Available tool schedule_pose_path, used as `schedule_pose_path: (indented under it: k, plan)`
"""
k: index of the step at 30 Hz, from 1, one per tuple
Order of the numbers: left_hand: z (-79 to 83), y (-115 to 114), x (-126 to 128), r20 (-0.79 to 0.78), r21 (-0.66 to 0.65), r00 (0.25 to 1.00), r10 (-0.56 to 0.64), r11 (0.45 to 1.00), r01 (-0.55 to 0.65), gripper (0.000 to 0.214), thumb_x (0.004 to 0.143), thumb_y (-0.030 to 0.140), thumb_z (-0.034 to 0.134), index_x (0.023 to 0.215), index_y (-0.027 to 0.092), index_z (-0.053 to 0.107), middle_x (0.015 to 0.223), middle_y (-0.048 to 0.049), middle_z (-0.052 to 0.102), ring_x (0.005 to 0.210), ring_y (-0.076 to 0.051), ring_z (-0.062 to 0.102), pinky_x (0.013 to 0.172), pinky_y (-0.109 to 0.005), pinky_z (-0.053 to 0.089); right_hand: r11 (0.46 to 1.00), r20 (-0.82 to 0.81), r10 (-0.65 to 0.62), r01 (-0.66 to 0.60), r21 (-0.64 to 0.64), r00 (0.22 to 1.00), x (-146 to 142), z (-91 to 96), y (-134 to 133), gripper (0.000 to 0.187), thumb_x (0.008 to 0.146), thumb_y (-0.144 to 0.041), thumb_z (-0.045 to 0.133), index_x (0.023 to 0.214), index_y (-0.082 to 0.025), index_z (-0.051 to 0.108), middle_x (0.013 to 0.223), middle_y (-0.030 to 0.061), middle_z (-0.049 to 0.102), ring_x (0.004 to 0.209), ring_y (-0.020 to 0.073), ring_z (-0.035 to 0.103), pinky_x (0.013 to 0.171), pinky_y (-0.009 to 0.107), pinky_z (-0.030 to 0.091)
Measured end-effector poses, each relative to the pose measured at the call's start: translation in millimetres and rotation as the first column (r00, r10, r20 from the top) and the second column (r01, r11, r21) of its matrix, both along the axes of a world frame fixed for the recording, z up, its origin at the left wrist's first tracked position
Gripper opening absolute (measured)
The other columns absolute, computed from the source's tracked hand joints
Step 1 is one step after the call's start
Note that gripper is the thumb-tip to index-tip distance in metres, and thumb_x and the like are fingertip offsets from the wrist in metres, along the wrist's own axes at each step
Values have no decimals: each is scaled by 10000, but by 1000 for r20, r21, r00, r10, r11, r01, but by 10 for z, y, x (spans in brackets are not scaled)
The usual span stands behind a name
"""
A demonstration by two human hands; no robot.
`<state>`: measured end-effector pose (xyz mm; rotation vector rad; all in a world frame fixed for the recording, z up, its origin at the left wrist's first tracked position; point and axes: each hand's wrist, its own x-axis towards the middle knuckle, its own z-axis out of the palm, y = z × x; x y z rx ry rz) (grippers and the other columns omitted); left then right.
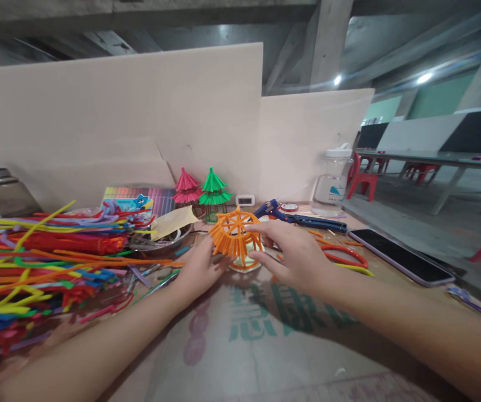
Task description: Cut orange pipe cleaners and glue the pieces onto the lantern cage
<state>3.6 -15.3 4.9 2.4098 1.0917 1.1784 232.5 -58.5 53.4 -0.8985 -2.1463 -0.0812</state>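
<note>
An orange pipe-cleaner model [229, 237] stands in front of me, with a spoked ring on top and a sloping fringe of strips, like a small pavilion roof. Under it is a pale round base [246, 267] edged in orange. My left hand [202, 262] is closed on the model's left side, its fingertips partly hidden. From the right, my right hand [293, 251] grips it, with the index finger on the top ring and the thumb lower at the side. Behind it stand a pink tiered model [186, 187] and a green one [214, 190], both of pipe cleaners.
Bundles of coloured pipe cleaners [35, 268] pile up at left, near a marker set [135, 199] and a metal bowl [167, 244]. A blue glue gun [270, 209], pliers [320, 223], orange-handled scissors [349, 251], a phone [399, 257] and a bottle [332, 181] lie or stand at right.
</note>
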Motion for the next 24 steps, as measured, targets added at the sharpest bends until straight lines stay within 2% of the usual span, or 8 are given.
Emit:
schedule_pose_path:
  k: [3, 9, 17, 19, 23, 24]
  plan:
    - [3, 1, 3, -22, 12, 1000, 0, 1000, 0, 454, 871, 314, 604, 1298, 192, 507, 1313, -127, 590, 1237, -303, 546, 1067, -473, 428, 993, 110, -19, 6, 116, 994, -1, 7, 34, 396, 864, -298, 643, 1244, -212, 572, 1099, 115, 640, 1002, 262, 601, 853, 407, 481]
    - [5, -18, 5, -54, 48, 998, 23, 999, -21, 465, 861, 317, 620, 1301, 208, 517, 1306, -116, 596, 1229, -305, 548, 1052, -467, 440, 992, 112, -1, -13, 122, 994, -34, -44, 47, 257, 835, -232, 684, 1077, -211, 601, 1006, 76, 639, 962, 234, 601, 819, 377, 498]
    - [45, -59, 38, -63, 45, 998, 9, 999, -6, 465, 865, 320, 609, 1304, 202, 512, 1321, -113, 591, 1239, -300, 541, 1051, -445, 444, 993, 98, 20, -31, 115, 995, -48, -67, 56, 250, 832, -188, 682, 1062, -212, 585, 1018, 79, 648, 995, 242, 597, 848, 394, 492]
    - [38, -50, 30, -62, 47, 998, 12, 999, -9, 468, 863, 315, 607, 1308, 206, 512, 1309, -113, 601, 1229, -304, 551, 1050, -452, 446, 993, 107, 21, -34, 117, 994, -57, -68, 47, 296, 833, -185, 678, 1109, -212, 576, 1054, 89, 651, 1015, 249, 596, 859, 406, 490]
    - [-1, -15, 7, -46, 30, 999, 15, 999, -13, 471, 862, 331, 609, 1306, 202, 520, 1304, -117, 608, 1228, -307, 557, 1050, -460, 450, 997, 87, -5, -2, 76, 996, -21, -1, 49, 507, 844, -246, 674, 1311, -205, 482, 1071, 99, 647, 1001, 256, 600, 828, 404, 491]
    - [-11, -7, 5, -38, 4, 999, 14, 1000, -14, 461, 865, 341, 607, 1297, 199, 526, 1300, -119, 610, 1205, -302, 576, 1027, -449, 471, 998, 71, -15, 10, 65, 997, 9, 27, 73, 499, 855, -262, 664, 1314, -198, 481, 1049, 96, 645, 972, 248, 602, 808, 387, 488]
